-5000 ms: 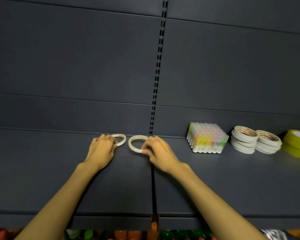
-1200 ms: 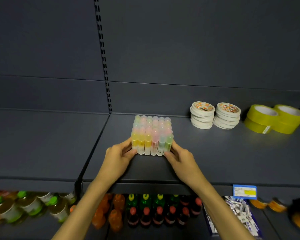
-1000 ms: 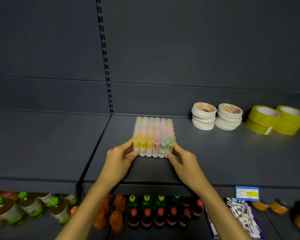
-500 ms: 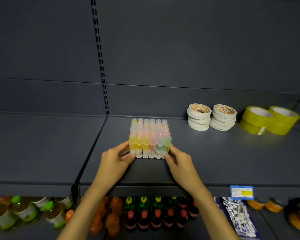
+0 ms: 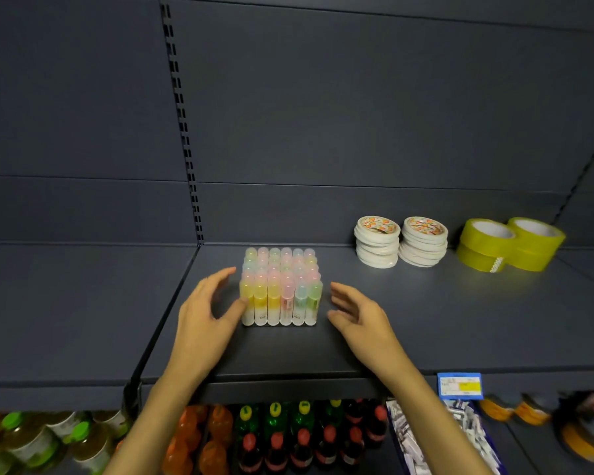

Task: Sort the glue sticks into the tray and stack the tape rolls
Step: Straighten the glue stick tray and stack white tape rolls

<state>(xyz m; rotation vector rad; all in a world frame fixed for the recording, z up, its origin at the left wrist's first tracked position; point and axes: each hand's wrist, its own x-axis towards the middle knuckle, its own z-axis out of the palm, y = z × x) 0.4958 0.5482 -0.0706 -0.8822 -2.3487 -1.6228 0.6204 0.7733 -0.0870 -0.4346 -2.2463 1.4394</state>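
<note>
Standing upright on the shelf [image 5: 426, 323] between two spread, empty hands: glue sticks [image 5: 281, 289], caps up, long axes vertical, packed in a square block. Left hand [image 5: 208, 315] thumb nearly touching the block, right hand [image 5: 359, 315] just clear. Risk of toppling outer sticks with a careless nudge.

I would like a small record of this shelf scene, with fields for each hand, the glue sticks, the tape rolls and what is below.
left hand: open, thumb at the left side of the glue stick block
right hand: open, just right of the block, not touching it
glue sticks: upright, packed in a square block on the shelf
white tape rolls: two stacks, side by side
yellow tape rolls: right of the white stacks
lower shelf: bottles
</note>
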